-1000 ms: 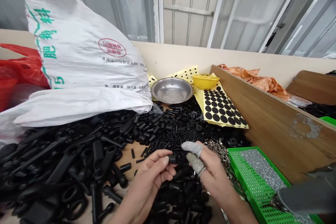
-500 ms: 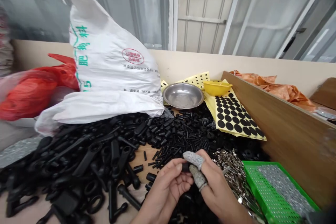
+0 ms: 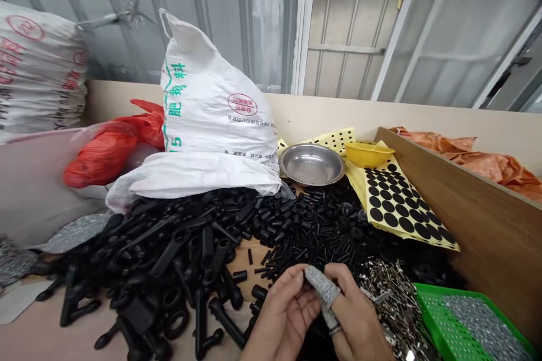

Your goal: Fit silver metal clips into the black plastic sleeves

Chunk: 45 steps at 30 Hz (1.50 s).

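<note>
At the lower middle, my left hand [image 3: 287, 307] has its thumb and fingers pinched together, and whatever lies between them is hidden. Against its fingertips presses my right hand [image 3: 351, 304], fingers curled, with grey knitted covers [image 3: 322, 286] on two of them. Any small part between the two hands is covered by the fingers. Just beyond them lies a heap of small black screws and caps [image 3: 313, 237]. Larger black handle-like parts [image 3: 169, 254] are piled to the left. Beside my right hand is a pile of shiny metal clips [image 3: 392, 293].
A green basket [image 3: 432, 316] of small metal pieces is at the lower right. Behind the heap stand a steel bowl [image 3: 312, 164], a yellow bowl [image 3: 368, 154], sheets of black round stickers [image 3: 402, 203] and a white sack [image 3: 215, 107]. A wooden board [image 3: 486, 214] edges the right side.
The view has swung left, so more of the left side shows. The black piece seen between my fingertips is now hidden, and my hands have closed nearer together.
</note>
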### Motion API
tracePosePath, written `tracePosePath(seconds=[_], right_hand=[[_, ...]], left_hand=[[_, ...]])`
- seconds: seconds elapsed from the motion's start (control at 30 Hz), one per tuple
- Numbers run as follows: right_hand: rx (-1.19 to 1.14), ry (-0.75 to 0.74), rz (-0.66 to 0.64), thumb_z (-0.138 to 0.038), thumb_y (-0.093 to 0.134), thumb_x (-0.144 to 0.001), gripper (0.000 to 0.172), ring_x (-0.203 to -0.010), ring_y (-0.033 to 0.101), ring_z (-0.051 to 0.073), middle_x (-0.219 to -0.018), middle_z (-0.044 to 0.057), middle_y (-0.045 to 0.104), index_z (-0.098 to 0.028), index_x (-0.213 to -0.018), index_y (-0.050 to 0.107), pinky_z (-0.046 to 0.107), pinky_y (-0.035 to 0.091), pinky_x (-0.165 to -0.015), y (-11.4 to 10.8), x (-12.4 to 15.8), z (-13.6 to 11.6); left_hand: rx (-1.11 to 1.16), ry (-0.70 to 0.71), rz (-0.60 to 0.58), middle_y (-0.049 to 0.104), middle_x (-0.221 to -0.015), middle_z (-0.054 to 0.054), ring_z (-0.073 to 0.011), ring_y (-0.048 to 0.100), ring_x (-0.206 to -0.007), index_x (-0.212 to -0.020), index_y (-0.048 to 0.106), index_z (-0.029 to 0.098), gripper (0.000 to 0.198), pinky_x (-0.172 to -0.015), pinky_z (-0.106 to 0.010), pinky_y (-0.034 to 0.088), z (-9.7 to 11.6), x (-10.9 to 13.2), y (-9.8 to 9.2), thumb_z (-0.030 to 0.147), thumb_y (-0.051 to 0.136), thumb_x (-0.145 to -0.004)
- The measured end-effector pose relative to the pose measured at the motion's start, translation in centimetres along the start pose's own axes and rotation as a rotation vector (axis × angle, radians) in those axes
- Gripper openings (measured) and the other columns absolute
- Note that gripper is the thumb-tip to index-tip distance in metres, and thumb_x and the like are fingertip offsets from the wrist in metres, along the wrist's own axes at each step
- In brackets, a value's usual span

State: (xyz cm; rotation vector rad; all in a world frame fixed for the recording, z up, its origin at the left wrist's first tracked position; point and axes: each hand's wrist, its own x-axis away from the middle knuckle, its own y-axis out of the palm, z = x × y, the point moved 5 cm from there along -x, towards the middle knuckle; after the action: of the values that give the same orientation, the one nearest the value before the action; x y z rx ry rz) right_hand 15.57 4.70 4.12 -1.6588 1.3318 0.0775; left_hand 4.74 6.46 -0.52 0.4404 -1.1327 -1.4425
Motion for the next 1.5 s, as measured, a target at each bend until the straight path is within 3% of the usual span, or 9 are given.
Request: tracePosePath(seconds=[0.23, 0.43, 0.63, 0.7, 0.83, 0.97, 1.1, 1.27, 1.5], right_hand=[[-0.108, 0.127, -0.011, 0.002, 0.035, -0.075, 0.037, -0.084, 0.052, 0.016, -0.093, 0.005, 0.049, -0.021, -0.097, 0.053, 0.026, 0.045, -0.071, -1.7, -1.0, -0.5], [-0.012, 0.13, -0.093, 0.008, 0.033, -0.057, 0.056, -0.092, 0.049, 0.019, -0.098, 0.005, 0.051, -0.02, -0.101, 0.053, 0.03, 0.044, -0.08, -1.9, -1.2, -0.9], [-0.04, 0.134, -0.065, -0.002, 0.037, -0.08, 0.039, -0.098, 0.05, 0.018, -0.109, 0.007, 0.049, -0.02, -0.113, 0.048, 0.029, 0.043, -0.084, -3.1, -1.6, -0.9], [0.026, 0.162, -0.065, -0.007, 0.035, -0.085, 0.031, -0.091, 0.051, 0.018, -0.103, 0.007, 0.051, -0.02, -0.109, 0.049, 0.03, 0.044, -0.079, -3.5, -1.3, -0.7], [0.269, 0.109, -0.152, -0.007, 0.034, -0.083, 0.022, -0.073, 0.048, 0.019, -0.081, 0.006, 0.053, -0.018, -0.084, 0.053, 0.031, 0.041, -0.063, -2.8, -0.5, -0.6], [0.46, 0.008, -0.158, -0.003, 0.034, -0.075, 0.022, -0.067, 0.043, 0.02, -0.073, 0.007, 0.051, -0.018, -0.071, 0.049, 0.033, 0.036, -0.061, -1.8, 0.3, -0.7], [0.473, -0.02, -0.19, -0.003, 0.035, -0.075, 0.02, -0.065, 0.04, 0.019, -0.071, 0.006, 0.049, -0.018, -0.07, 0.047, 0.033, 0.031, -0.059, -1.6, 0.7, -0.8], [0.359, 0.027, -0.352, -0.004, 0.037, -0.073, 0.018, -0.064, 0.041, 0.018, -0.072, 0.004, 0.051, -0.018, -0.073, 0.048, 0.032, 0.033, -0.061, -1.2, 1.4, -0.6], [0.353, 0.13, -0.198, -0.004, 0.033, -0.077, 0.02, -0.067, 0.046, 0.02, -0.072, 0.007, 0.052, -0.017, -0.072, 0.047, 0.033, 0.038, -0.063, -1.6, 1.6, -0.7]], left_hand=[[-0.155, 0.015, -0.032, 0.073, -0.078, -0.007, -0.016, 0.067, -0.07, -0.085, 0.067, 0.014, 0.022, -0.065, -0.023, 0.053, 1.0, 0.7, 0.5, 0.017, 0.077, -0.066], [-0.336, 0.085, -0.022, 0.072, -0.067, -0.004, -0.0144, 0.066, -0.063, -0.082, 0.069, 0.014, 0.025, -0.061, -0.021, 0.051, 1.1, 0.9, 0.7, 0.023, 0.08, -0.061], [-0.375, 0.043, -0.039, 0.071, -0.063, -0.005, -0.0115, 0.061, -0.054, -0.083, 0.068, 0.014, 0.027, -0.053, -0.019, 0.047, 0.9, 1.3, 0.7, 0.028, 0.078, -0.063], [-0.375, 0.03, -0.019, 0.072, -0.066, -0.006, -0.0114, 0.061, -0.055, -0.085, 0.067, 0.014, 0.03, -0.053, -0.019, 0.046, 1.0, 1.3, 0.5, 0.031, 0.078, -0.063], [-0.405, 0.03, -0.035, 0.071, -0.062, -0.005, -0.0108, 0.059, -0.053, -0.084, 0.068, 0.014, 0.029, -0.052, -0.018, 0.045, 0.9, 1.2, 0.4, 0.032, 0.078, -0.063], [-0.474, 0.067, -0.071, 0.069, -0.059, -0.004, -0.0096, 0.056, -0.048, -0.08, 0.068, 0.014, 0.029, -0.048, -0.017, 0.041, 0.7, 1.2, 0.4, 0.035, 0.077, -0.063], [-0.594, 0.103, -0.065, 0.066, -0.054, -0.002, -0.0083, 0.052, -0.044, -0.077, 0.07, 0.013, 0.033, -0.046, -0.017, 0.038, 0.8, 1.4, 0.3, 0.042, 0.076, -0.062], [-0.706, 0.112, -0.045, 0.063, -0.05, -0.001, -0.0083, 0.05, -0.043, -0.075, 0.07, 0.013, 0.03, -0.045, -0.017, 0.037, 1.1, 2.0, 0.4, 0.041, 0.075, -0.064], [-0.697, 0.101, -0.051, 0.066, -0.055, -0.002, -0.0086, 0.052, -0.047, -0.08, 0.07, 0.014, 0.027, -0.049, -0.017, 0.039, 0.8, 2.3, 0.7, 0.036, 0.074, -0.066]])
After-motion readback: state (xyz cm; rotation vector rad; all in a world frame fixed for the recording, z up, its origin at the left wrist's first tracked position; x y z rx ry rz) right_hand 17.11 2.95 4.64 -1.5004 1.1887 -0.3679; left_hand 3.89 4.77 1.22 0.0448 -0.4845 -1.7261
